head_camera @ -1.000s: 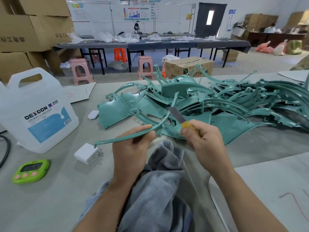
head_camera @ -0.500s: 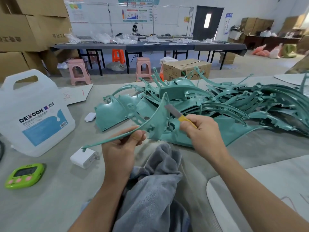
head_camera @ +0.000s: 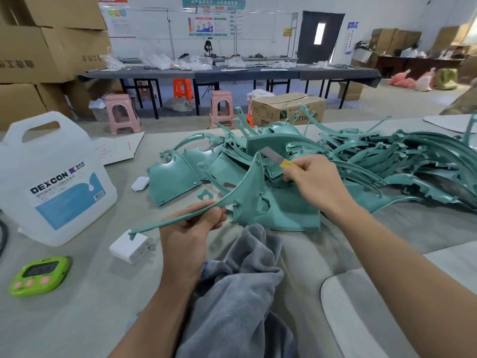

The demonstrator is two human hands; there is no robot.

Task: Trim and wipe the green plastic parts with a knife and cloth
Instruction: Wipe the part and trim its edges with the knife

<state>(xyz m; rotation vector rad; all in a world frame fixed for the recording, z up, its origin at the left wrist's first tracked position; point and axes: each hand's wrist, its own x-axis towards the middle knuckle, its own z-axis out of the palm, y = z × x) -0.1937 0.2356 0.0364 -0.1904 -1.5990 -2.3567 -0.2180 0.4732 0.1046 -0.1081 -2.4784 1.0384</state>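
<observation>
Light: bright, even, diffuse; source probably overhead, out of frame. Door pane (head_camera: pixel 319 33) at 1 o'clock blown out white. Shadows soft: a thin one beneath the white jug (head_camera: pixel 51 177) at 9 o'clock, a darker one under the green parts (head_camera: pixel 387 164) at 3 o'clock. Wide-angle bowing at the edges; cardboard boxes (head_camera: pixel 38 47) at 10 o'clock lean. Far posters (head_camera: pixel 207 24) at 12 o'clock soft, print illegible.

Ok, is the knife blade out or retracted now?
Out: the knife in the right hand shows bare grey blade beyond its yellow body, near the green part held by the left hand.
</observation>
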